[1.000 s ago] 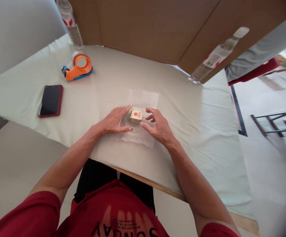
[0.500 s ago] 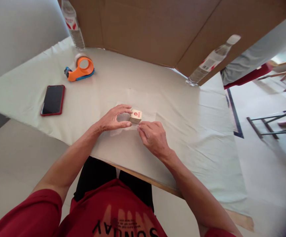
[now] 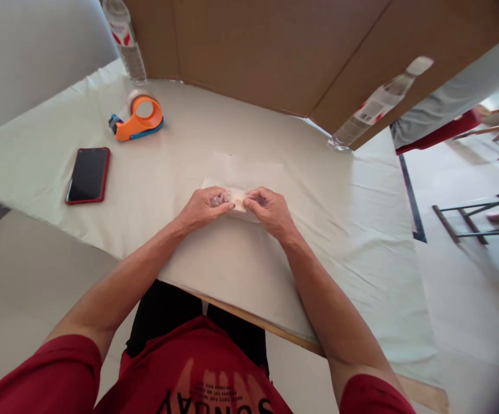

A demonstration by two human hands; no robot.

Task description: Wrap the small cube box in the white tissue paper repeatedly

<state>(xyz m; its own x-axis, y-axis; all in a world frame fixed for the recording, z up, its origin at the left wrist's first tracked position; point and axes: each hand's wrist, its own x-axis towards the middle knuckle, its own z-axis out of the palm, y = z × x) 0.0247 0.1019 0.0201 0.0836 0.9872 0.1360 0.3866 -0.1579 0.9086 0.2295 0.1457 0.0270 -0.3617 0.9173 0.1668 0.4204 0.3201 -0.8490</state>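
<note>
A small cream box [image 3: 238, 199] with faint red print lies on the cloth-covered table, now under a layer of clear wrap [image 3: 249, 171]. The wrap's sheet spreads out behind it. At the box's left end, my left hand [image 3: 208, 205] pinches the wrap between thumb and fingers. My right hand [image 3: 268, 208] grips the wrap at the right end, its thumb and fingertips pressed close to the box. The sides of the box are partly hidden by my fingers and the wrap.
An orange tape dispenser [image 3: 141, 118] and a red-cased phone [image 3: 88, 175] lie at the left. Two clear bottles [image 3: 129, 49] [image 3: 374, 106] stand by a tall cardboard panel [image 3: 249, 52]. Beyond the table at right are a person's clothing and a folding stool [image 3: 482, 221].
The near part of the wrap has been folded over the box. My right hand moved up to the box's right end, and my left hand closed in on its left end.
</note>
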